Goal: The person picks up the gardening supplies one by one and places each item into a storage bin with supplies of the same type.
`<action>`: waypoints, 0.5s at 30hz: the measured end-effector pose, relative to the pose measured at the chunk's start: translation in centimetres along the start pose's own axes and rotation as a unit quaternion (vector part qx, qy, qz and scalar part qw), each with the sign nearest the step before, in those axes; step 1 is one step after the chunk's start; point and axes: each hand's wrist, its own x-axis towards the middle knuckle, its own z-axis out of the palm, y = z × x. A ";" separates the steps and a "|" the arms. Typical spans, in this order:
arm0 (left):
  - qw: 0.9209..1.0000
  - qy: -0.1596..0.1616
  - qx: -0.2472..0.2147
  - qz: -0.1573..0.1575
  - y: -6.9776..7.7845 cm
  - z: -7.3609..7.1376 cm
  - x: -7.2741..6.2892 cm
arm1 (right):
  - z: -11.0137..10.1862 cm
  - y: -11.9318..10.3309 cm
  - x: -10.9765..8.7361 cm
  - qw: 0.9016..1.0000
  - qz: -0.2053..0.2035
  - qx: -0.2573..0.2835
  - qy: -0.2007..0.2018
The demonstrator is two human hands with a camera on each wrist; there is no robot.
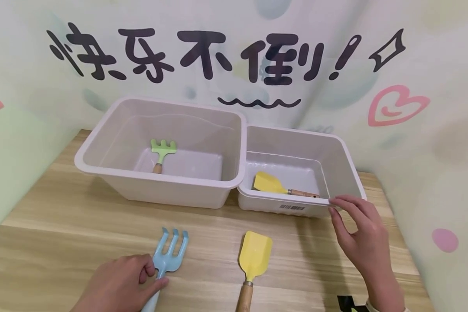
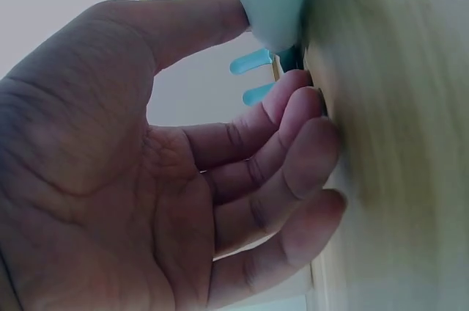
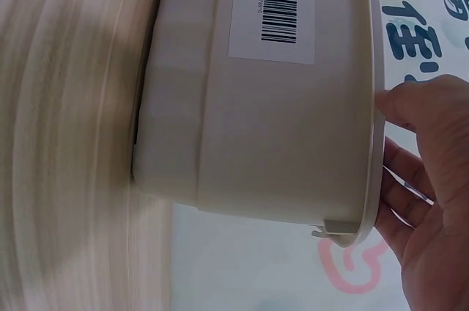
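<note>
A light blue hand fork lies on the table at the front left, tines pointing away. My left hand pinches it near the neck; in the left wrist view the thumb touches the pale handle and the other fingers curl by the tabletop. With thumb and fingers on either side, my right hand holds the front right rim of the smaller whitish bin. Inside that bin lies a yellow trowel with a wooden handle.
A larger whitish bin stands against the smaller one on the left, holding a green rake. A second yellow trowel lies on the wooden table between my hands. Behind hangs a printed cloth.
</note>
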 end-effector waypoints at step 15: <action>0.998 0.036 0.000 0.044 0.2 0.2 -0.1 | 0.1 -0.2 0.2 1.000 -0.005 0.005 0.015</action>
